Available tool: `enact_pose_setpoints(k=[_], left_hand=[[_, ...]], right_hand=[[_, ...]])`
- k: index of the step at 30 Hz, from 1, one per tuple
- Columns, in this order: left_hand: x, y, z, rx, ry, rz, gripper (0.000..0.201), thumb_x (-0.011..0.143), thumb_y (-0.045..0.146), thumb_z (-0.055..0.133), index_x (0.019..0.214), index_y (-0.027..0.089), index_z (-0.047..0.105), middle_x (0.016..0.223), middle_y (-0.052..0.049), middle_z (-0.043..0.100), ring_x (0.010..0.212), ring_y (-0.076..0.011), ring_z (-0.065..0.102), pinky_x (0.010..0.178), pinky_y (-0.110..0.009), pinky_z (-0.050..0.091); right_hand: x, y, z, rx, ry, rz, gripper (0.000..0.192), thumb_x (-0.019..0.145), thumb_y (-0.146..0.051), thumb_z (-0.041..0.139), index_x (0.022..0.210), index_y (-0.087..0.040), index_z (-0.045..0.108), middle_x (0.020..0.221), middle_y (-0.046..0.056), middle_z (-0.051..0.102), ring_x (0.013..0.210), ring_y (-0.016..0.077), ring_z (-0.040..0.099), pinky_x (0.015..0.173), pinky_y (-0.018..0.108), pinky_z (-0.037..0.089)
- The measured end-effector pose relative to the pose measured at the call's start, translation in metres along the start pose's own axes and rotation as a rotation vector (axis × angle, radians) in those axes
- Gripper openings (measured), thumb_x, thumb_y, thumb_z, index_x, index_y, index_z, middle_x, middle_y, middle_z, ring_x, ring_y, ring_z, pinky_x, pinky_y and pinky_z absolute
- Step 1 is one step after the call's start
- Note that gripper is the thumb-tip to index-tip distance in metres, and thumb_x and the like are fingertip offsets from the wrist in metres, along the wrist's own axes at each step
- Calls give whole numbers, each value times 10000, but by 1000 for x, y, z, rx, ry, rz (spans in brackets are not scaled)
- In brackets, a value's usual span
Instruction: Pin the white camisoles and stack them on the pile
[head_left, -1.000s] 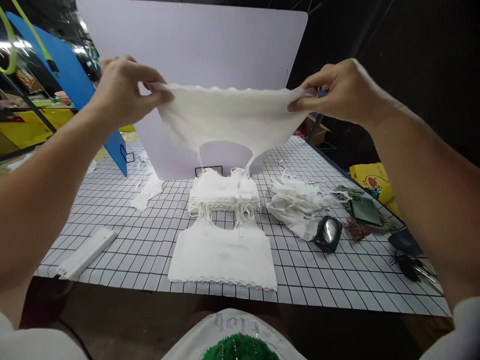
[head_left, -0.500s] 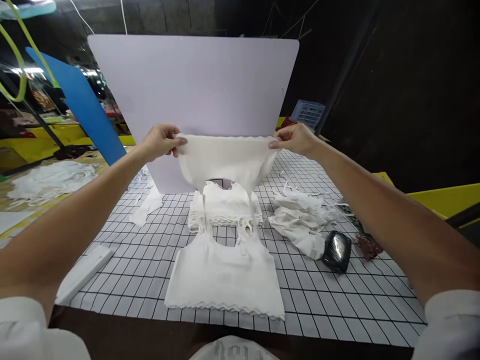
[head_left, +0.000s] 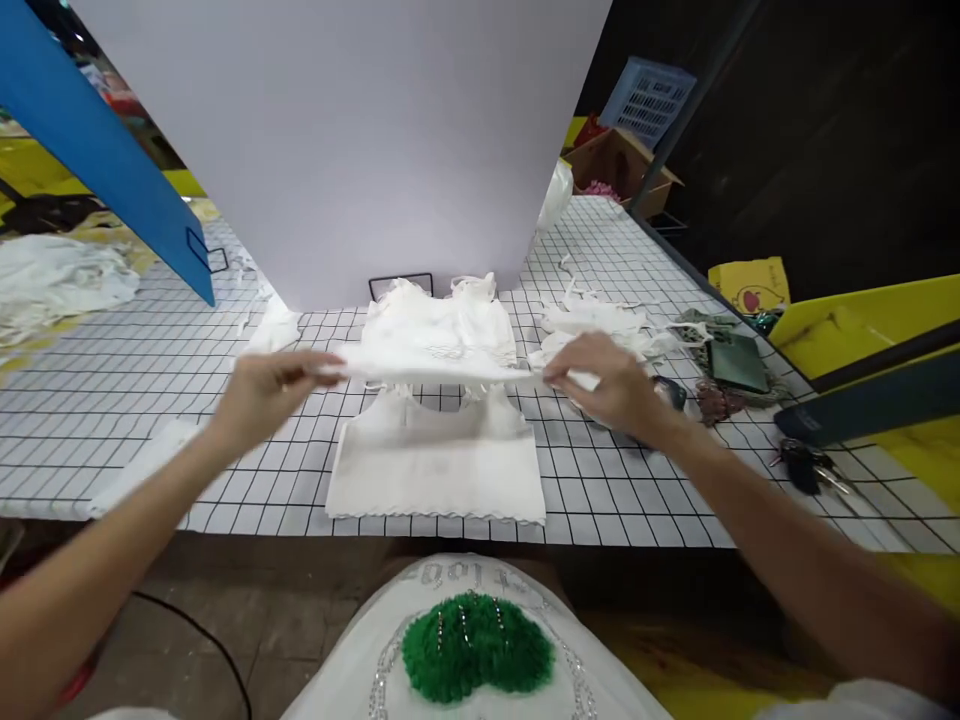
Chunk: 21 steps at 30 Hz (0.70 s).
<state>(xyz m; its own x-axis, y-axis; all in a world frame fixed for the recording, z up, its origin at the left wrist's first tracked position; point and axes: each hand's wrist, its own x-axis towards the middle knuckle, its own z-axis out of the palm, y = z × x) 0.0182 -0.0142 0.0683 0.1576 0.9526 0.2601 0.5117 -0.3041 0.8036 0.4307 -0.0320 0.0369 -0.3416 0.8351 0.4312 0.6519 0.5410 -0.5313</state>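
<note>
Stretched between my two hands is a white camisole top [head_left: 442, 372], its hem edge pulled taut and a little blurred. My left hand [head_left: 274, 392] pinches one end of that edge, and my right hand [head_left: 600, 385] pinches the other. Under it, near the table's front, lies a flat white camisole with a wavy hem [head_left: 439, 470]. Just behind, a folded stack of white tops [head_left: 439, 315] rests against the foot of the pale upright board [head_left: 375, 130]. The held top hides part of both.
A loose heap of white garments [head_left: 600, 320] lies right of the stack. Farther right are a dark green box [head_left: 739, 362] and keys [head_left: 814, 468]. A blue panel [head_left: 105, 150] stands at left. A cardboard box [head_left: 619, 165] and a blue crate [head_left: 649, 100] sit at the back right.
Both hands have come down and toward me with the held top, from in front of the board to above the flat camisole. The view has tilted downward.
</note>
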Motion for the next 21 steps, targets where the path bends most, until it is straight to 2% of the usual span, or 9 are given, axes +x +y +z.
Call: enact_pose_setpoints(k=[1,3,5,9,11,14,17,19,21], left_hand=[[-18,-18,10,40,-52,-20,169,779,334,701,892,274,811,818,-39,798,739,-253,756,595,-386,643],[-46,-47,25,103,-117,-49,203,807,344,649,897,257,809,888,-55,807,789,-258,765,669,-380,651],[-64,-63,32,151,-132,-35,243,838,350,605,931,242,802,953,-56,807,864,-266,767,739,-377,651],[-90,-67,29,163,-125,55,276,893,258,571,1088,256,766,1102,-26,786,1054,-243,736,931,-374,612],[-105,-66,29,152,-143,119,299,902,195,568,1129,271,747,1111,-12,783,1046,-218,735,926,-345,611],[-125,-71,36,161,-164,219,343,915,128,541,1155,287,728,1090,-2,784,995,-196,731,886,-324,610],[-136,-80,39,207,-166,280,361,927,104,522,1171,286,717,1104,-10,781,1008,-202,705,910,-352,589],[-138,-84,37,253,-218,305,345,931,117,517,1145,290,726,1141,-11,773,1010,-221,683,898,-387,580],[-135,-84,35,315,-268,305,332,938,142,501,1107,302,738,1189,-7,758,1015,-247,658,879,-431,566]], right_hand=[[-18,5,17,-6,-54,9,130,890,-206,668,819,-291,736,782,19,713,837,254,622,871,500,481],[-43,12,42,-32,-118,-1,147,894,-181,634,795,-253,714,787,35,715,822,254,615,836,487,463],[-56,13,54,-64,-90,-34,164,905,-151,594,800,-224,697,796,46,712,824,247,609,813,462,456],[-72,-2,50,-87,79,-122,158,901,-103,585,899,-220,690,849,50,702,850,229,607,819,434,474],[-86,-13,50,-98,95,-152,183,892,-72,582,930,-224,678,855,44,689,851,220,605,871,458,477],[-110,-22,59,-139,46,-170,225,895,-24,540,938,-214,654,839,35,669,851,205,597,979,522,448],[-129,-24,68,-156,-9,-159,236,905,-14,510,939,-203,647,840,37,663,854,194,597,1032,545,431],[-134,-25,68,-171,-54,-158,184,923,-64,529,942,-200,652,866,46,670,879,200,610,1068,564,404],[-136,-26,68,-192,-97,-172,157,954,-182,559,1075,-192,658,1001,90,698,997,236,633,1121,593,341]])
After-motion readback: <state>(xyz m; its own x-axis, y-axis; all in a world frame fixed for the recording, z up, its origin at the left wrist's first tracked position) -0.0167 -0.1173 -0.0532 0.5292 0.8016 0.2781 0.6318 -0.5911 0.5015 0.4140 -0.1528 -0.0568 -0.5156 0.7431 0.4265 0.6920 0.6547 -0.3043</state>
